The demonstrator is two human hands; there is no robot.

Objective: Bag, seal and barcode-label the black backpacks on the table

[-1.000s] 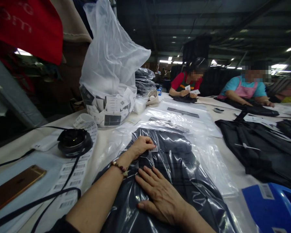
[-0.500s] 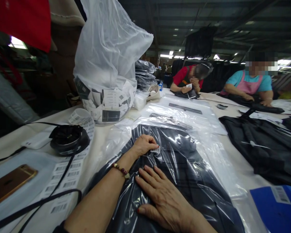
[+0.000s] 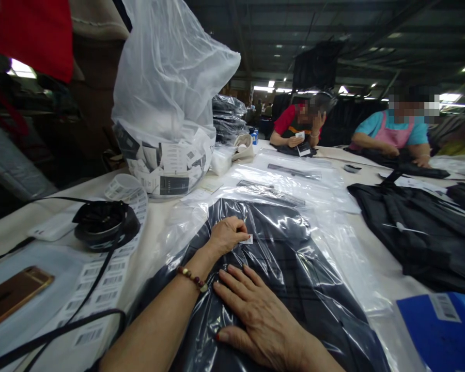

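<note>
A dark item in a clear plastic bag point(image 3: 294, 268) lies in front of me on the table. My left hand point(image 3: 229, 235), with a beaded bracelet on its wrist, pinches a small white label point(image 3: 248, 239) against the upper middle of the bag. Just nearer to me, my right hand point(image 3: 251, 312) lies flat on the plastic with its fingers spread. Creases run through the film around both hands.
At the left are a sticker strip point(image 3: 110, 281), a phone point(image 3: 17, 294) and a black pouch point(image 3: 106, 225). A tag-filled plastic bag point(image 3: 170, 160) stands behind. Black bags point(image 3: 430, 227) and a blue packet point(image 3: 442, 325) lie right. Two people sit beyond.
The view has shifted slightly. My left fingers still pinch the label, which now looks flatter on the plastic. My right hand has stayed in place. A person at the back has raised a hand to the head.
</note>
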